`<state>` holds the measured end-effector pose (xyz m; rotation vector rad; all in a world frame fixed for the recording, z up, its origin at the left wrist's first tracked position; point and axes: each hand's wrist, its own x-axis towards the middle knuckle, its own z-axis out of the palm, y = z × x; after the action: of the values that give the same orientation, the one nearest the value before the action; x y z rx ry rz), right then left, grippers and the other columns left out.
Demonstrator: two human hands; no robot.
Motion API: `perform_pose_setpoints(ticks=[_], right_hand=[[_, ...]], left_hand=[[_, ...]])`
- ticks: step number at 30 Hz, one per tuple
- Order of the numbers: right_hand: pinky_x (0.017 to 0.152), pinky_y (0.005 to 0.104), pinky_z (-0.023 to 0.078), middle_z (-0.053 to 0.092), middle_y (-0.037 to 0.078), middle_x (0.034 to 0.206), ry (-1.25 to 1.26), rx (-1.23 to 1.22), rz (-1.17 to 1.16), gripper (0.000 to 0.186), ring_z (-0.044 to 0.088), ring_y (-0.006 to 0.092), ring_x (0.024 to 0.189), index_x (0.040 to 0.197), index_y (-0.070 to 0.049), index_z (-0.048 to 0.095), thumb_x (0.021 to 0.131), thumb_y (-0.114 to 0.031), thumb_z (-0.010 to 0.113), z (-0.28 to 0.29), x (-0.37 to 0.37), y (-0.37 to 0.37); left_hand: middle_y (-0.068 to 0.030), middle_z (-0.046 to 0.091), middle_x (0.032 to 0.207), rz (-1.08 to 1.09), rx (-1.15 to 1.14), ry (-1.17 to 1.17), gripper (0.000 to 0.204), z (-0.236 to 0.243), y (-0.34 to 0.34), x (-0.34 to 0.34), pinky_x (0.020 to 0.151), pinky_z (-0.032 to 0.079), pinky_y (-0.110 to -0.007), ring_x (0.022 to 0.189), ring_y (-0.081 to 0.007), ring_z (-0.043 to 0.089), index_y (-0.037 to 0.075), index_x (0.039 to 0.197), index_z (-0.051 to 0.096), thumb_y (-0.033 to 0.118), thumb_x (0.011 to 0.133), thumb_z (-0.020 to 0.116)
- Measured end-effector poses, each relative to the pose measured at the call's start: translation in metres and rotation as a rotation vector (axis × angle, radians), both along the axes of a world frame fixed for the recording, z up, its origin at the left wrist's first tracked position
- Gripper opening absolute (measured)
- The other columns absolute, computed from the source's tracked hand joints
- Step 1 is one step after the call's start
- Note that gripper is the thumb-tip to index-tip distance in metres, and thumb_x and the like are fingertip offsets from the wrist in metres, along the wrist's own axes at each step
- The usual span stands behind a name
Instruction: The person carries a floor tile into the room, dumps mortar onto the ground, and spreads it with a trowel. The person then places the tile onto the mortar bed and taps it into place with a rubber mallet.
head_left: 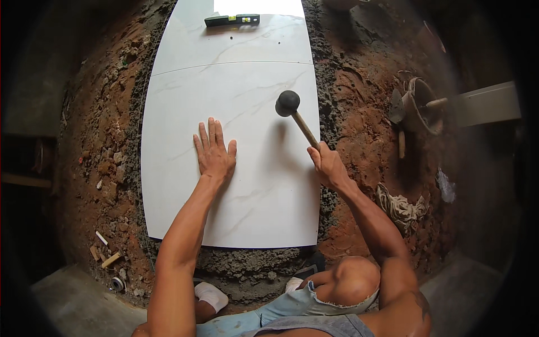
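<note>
A large white tile (252,185) with faint veins lies flat in front of me on grey mortar. My left hand (214,157) rests on it, palm down with the fingers spread. In my right hand (330,167) is the wooden handle of a rubber mallet (289,103), gripped near its end. The black head is raised above the tile, and its shadow falls on the surface beneath. A second white tile (185,53) adjoins the far edge, with a thin joint line between the two. On that far tile lies a black spirit level (232,21).
Wet mortar (247,269) borders the tiles, and rough reddish soil (359,129) spreads on both sides. To the right are a bucket (421,106), a trowel (398,109) and a crumpled cloth (400,206). Rubble and a tape roll (117,283) lie at the lower left.
</note>
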<state>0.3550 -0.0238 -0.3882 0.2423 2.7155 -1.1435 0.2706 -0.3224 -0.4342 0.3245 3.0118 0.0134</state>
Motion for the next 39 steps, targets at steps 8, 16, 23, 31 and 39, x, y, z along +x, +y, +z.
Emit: perform_pose_setpoints(ticks=[8, 16, 23, 31, 39], right_hand=[[0.050, 0.0533, 0.043, 0.055, 0.028, 0.060, 0.027, 0.069, 0.052, 0.037, 0.056, 0.0484, 0.055, 0.087, 0.000, 0.045, 0.101, -0.033, 0.050, -0.007, 0.017, -0.001], [0.054, 0.0477, 0.045, 0.057, 0.018, 0.064, -0.008, 0.058, 0.350, 0.031, 0.058, 0.0387, 0.058, 0.091, -0.004, 0.050, 0.098, -0.034, 0.054, 0.055, 0.080, -0.008], [0.051, 0.0430, 0.049, 0.060, 0.009, 0.073, -0.059, 0.006, 0.938, 0.042, 0.062, 0.0319, 0.060, 0.088, -0.010, 0.052, 0.095, -0.051, 0.051, 0.070, 0.175, -0.034], [0.050, 0.0435, 0.049, 0.057, 0.008, 0.069, -0.066, 0.115, 0.971, 0.039, 0.062, 0.0310, 0.060, 0.088, -0.011, 0.054, 0.096, -0.048, 0.050, 0.068, 0.190, -0.037], [0.052, 0.0503, 0.045, 0.059, 0.020, 0.070, -0.149, -0.066, 0.648, 0.040, 0.058, 0.0427, 0.059, 0.091, -0.004, 0.048, 0.100, -0.043, 0.048, 0.050, 0.181, -0.031]], left_hand=[[-0.0109, 0.003, 0.163, 0.003, -0.026, 0.002, 0.072, -0.008, 0.000, 0.007, 0.120, 0.002, -0.053, 0.150, -0.0342, -0.002, 0.003, 0.154, 0.008, 0.045, 0.101, 0.030], [-0.0082, 0.010, 0.163, -0.392, 0.022, -0.071, 0.082, 0.017, -0.034, 0.044, 0.113, 0.006, -0.068, 0.149, -0.0381, 0.003, 0.012, 0.156, 0.014, 0.059, 0.095, 0.043], [0.0020, 0.011, 0.163, -0.442, 0.099, -0.317, 0.116, 0.042, -0.088, 0.145, 0.117, -0.001, -0.064, 0.150, -0.0266, 0.000, 0.025, 0.156, 0.017, 0.082, 0.063, 0.058], [0.0037, 0.010, 0.163, -0.436, 0.079, -0.347, 0.117, 0.042, -0.080, 0.143, 0.118, 0.000, -0.062, 0.150, -0.0239, 0.000, 0.028, 0.155, 0.018, 0.083, 0.060, 0.057], [0.0022, 0.005, 0.163, -0.435, -0.017, -0.387, 0.118, 0.042, -0.082, 0.143, 0.117, 0.001, -0.064, 0.150, -0.0263, -0.004, 0.028, 0.156, 0.014, 0.080, 0.061, 0.062]])
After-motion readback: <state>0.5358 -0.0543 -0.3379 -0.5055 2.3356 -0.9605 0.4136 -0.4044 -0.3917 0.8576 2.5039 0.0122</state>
